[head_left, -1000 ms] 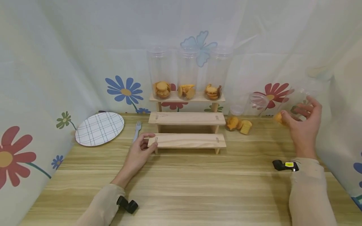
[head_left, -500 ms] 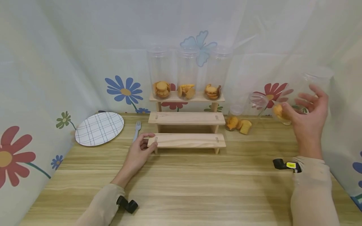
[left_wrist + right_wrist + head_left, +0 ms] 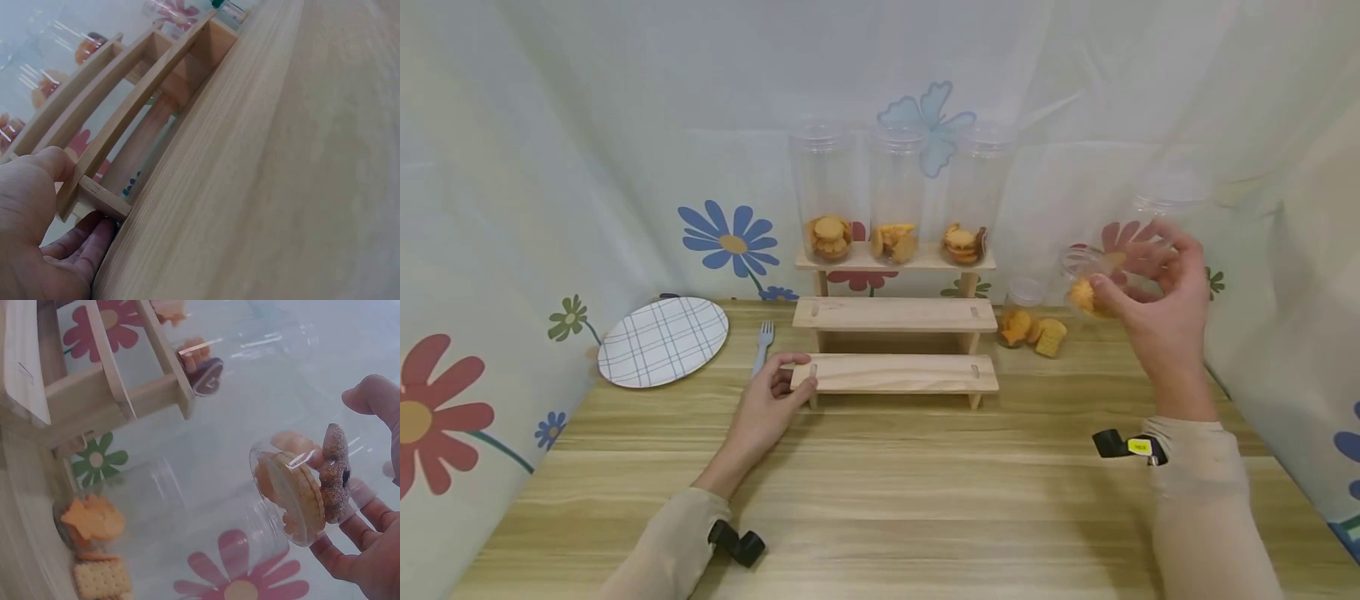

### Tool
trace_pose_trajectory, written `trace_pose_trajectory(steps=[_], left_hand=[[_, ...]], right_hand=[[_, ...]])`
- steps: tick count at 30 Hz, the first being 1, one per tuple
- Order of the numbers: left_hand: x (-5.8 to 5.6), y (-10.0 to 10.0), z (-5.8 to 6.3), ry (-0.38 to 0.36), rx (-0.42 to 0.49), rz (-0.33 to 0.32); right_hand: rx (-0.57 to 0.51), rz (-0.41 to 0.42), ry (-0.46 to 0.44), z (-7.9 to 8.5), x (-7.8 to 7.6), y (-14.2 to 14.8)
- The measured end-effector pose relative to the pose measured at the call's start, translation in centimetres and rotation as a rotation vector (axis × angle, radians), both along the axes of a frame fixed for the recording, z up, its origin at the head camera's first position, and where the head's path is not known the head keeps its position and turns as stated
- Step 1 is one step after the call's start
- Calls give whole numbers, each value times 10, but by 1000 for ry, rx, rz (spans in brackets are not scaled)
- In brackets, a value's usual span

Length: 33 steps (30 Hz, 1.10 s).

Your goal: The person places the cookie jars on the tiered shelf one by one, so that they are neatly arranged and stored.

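My left hand (image 3: 771, 404) grips the left end of the lowest tier of a three-tier wooden stand (image 3: 895, 372); the left wrist view shows the thumb above the board and the fingers beside its leg. At the right, my right hand (image 3: 1176, 321) holds a clear lidded jar (image 3: 284, 487) with cookies at its bottom, raised off the table. The jar is nearly see-through, and fingers hide part of it in the head view. Three tall clear cookie jars (image 3: 898, 192) line the stand's top tier. The lower two tiers bear nothing.
Right of the stand, a cookie jar (image 3: 1020, 317) and another jar with square crackers (image 3: 1048, 336) stand on the wooden table (image 3: 925, 500). The held jar overlaps the second one in the head view. A checked plate (image 3: 662, 342) and a fork (image 3: 763, 343) lie left.
The right hand first shifts slightly right with its jar, then swings left toward the jars on the table. The left hand stays at the stand, which has not moved.
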<state>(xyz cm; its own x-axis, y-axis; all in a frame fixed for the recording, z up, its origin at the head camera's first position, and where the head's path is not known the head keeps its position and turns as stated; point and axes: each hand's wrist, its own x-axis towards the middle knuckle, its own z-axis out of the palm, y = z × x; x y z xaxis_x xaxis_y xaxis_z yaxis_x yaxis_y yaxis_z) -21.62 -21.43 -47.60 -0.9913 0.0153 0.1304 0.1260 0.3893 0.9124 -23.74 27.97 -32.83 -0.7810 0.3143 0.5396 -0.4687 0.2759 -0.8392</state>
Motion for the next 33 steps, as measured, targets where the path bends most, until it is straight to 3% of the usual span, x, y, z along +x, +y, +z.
trace_pose_trajectory(steps=[4,11,21,33], left_hand=[[-1,0,-1,-8,3,0],[-3,3,-2,-13,15,-18],[-1,-3,-4,-14,8,13],[-3,-1,-5,10,27,-4]], right_hand=[[73,8,-35,0,-1,-13],[131,126,-53,-3,3,-45],[120,357,-25,-5,-13,-122],[104,487,-23,-4,-24,-201]])
